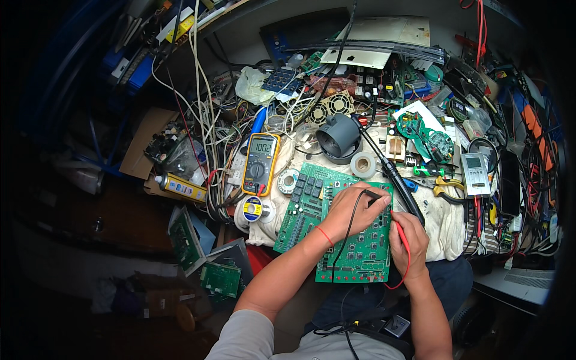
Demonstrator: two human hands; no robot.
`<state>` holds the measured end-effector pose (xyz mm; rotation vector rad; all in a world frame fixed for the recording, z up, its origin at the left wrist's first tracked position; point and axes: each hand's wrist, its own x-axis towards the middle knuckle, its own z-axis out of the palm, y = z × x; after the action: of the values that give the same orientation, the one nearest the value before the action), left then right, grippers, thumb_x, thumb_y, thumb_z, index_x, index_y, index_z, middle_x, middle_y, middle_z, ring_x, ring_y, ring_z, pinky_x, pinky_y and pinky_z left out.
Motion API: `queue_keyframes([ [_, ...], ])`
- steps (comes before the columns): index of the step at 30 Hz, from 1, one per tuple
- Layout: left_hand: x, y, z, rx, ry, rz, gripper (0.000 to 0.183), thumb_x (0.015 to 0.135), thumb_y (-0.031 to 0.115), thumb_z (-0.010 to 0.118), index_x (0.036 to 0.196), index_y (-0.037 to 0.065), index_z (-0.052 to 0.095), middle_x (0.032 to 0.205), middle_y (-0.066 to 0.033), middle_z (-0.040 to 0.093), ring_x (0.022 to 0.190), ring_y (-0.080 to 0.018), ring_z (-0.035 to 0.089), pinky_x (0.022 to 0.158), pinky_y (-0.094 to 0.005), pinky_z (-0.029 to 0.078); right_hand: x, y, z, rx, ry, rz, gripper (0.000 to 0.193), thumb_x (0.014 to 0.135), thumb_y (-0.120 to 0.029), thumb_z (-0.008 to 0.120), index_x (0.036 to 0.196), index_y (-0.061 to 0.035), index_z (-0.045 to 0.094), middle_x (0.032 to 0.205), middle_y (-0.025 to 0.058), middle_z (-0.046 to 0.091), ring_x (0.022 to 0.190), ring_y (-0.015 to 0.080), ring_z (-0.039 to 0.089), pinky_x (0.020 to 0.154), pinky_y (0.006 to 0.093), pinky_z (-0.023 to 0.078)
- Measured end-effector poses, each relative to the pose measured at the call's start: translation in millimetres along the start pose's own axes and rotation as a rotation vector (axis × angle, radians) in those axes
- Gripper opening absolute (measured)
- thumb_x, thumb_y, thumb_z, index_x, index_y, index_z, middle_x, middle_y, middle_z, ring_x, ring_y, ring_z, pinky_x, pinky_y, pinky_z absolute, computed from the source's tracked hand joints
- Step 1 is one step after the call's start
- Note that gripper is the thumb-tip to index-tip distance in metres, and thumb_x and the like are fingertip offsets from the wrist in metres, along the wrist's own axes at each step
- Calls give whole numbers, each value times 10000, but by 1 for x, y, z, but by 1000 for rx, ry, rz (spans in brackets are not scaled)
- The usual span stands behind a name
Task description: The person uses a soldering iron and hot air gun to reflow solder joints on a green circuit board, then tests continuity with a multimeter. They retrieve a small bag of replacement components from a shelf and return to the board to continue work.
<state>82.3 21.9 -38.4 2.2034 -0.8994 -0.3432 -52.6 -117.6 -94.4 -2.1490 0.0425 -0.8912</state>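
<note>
Head view. Nearest: a light grey fabric sleeve point(245, 335) at the lower edge, the bare left forearm reaching up from it.

Item: green rectangular circuit board with push-buttons point(360, 270), in front of the person, its lower end out over the lap. Small square grey buttons stand in rows across its lower half; a line of small red parts edges the bottom. The hands cover some of its upper part.

Item: green circuit board with black block components point(294, 223), adjoining on the left, partly behind the first. Black blocks cluster near its top; a pale row of terminals follows its left side.

Left hand point(359, 211): above the button board, fingers closed round a slim black plastic probe point(371, 195), its black lead falling across the board. Tip contact: cannot tell.

Right hand point(411, 245): at the board's right edge, fingers pinching a red plastic probe point(402, 235), tip toward that edge; contact unclear.

Beyond, left: a yellow-and-grey handheld multimeter point(260, 167), display showing digits. Underneath: crumpled off-white cloth point(443, 223).
</note>
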Motion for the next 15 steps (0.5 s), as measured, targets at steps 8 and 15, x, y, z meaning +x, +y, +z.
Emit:
queue_keyframes([
  [8, 0, -2, 0, -6, 1, 13, 364, 1010, 393, 643, 1075, 72, 800, 1055, -141, 758, 1034, -322, 696, 919, -395, 546, 0, 0, 0, -1, 3, -7, 253, 875, 34, 707, 1125, 14, 674, 1036, 178, 699, 897, 344, 710, 779, 402, 588],
  [15, 0, 2, -1, -6, -1, -26, 364, 999, 397, 643, 1054, 74, 801, 1060, -141, 760, 1040, -322, 698, 917, -404, 548, 1, 0, 0, 5, 9, -8, 254, 872, 37, 706, 1123, 16, 677, 1031, 178, 699, 892, 346, 709, 776, 402, 587],
])
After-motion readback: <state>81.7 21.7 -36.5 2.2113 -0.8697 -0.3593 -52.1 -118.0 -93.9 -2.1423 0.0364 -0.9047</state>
